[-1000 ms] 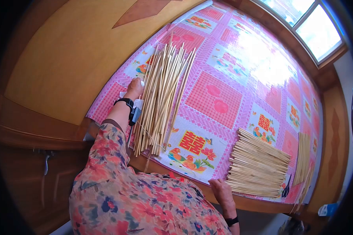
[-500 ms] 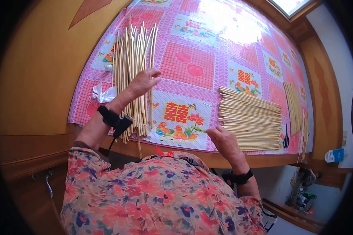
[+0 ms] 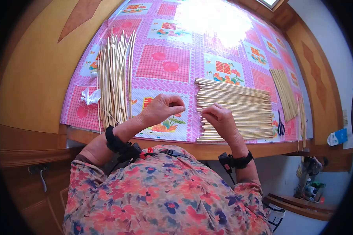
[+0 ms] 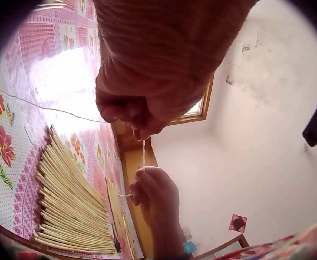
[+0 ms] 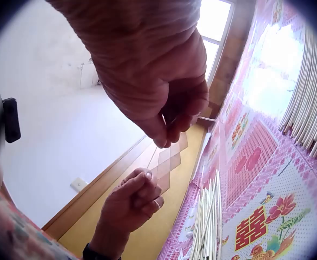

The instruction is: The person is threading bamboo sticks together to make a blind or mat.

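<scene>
The thumb and fingertips of the left hand [image 3: 162, 109] pinched a white string [image 4: 144, 153], and those of the right hand [image 3: 221, 119] pinched it too, stretching a straight span between them. The left hand had come away from over the loose sticks [image 3: 115, 74] to draw near the right, which seemingly committed both hands to the string. Outward, an aligned row of sticks [image 3: 239, 111] lay on the patterned tablecloth [image 3: 164, 66], with scissors [image 3: 281, 128] just beside it.

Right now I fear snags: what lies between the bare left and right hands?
In the left wrist view, a thin white string runs from left hand to right hand.
</scene>
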A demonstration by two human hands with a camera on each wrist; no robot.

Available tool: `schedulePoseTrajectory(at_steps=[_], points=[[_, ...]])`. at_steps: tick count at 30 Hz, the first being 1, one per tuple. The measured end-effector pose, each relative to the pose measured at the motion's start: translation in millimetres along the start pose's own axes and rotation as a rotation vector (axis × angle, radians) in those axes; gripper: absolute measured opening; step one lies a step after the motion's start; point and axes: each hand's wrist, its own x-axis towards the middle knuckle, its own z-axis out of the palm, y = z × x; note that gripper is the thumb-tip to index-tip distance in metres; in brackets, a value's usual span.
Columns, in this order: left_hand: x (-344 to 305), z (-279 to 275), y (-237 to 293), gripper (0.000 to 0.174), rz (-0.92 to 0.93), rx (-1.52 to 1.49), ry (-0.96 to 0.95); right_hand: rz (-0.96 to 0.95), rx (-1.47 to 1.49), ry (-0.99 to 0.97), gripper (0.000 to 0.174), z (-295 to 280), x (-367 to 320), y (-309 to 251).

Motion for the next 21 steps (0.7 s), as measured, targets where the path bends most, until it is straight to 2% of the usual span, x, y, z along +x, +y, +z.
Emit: schedulePoseTrajectory(at_steps=[2,7,9,15,17,18,19,20,21], points=[[-3.3,-0.8,5.4,0.010,-0.003,0.012,0.075,0.058,0.161,0.057,0.007,-3.9,-5.5,10.7],[-14.9,-5.9,10.3,0.010,0.003,0.021,0.155,0.046,0.110,0.095,0.006,-21.8,-8.9,28.4],[-21.5,-8.0,16.8,0.012,-0.079,0.005,0.213,0.039,0.140,0.113,0.007,-24.5,-10.0,35.0],[-29.4,-10.4,7.1,0.014,-0.098,0.079,0.195,0.081,0.311,0.134,0.005,-32.7,-10.5,30.1],[-28.9,-11.9,-7.0,0.022,0.259,0.752,0.159,0.014,0.269,0.164,0.005,-34.1,-8.5,19.8],[-30.8,-10.4,-1.7,0.031,0.201,1.017,0.211,0.005,0.269,0.162,0.005,-35.9,-8.0,12.5],[-30.7,-8.5,4.1,0.031,0.201,1.020,0.219,-0.055,0.113,0.141,0.006,-38.2,-7.8,3.9],[-28.9,-6.7,11.1,0.032,0.178,0.905,0.326,-0.113,-0.042,0.120,0.007,-39.0,-7.7,-3.3],[-27.2,-1.4,26.4,0.033,0.154,0.786,0.430,-0.118,-0.041,0.116,0.007,-37.8,-7.2,-8.2]])
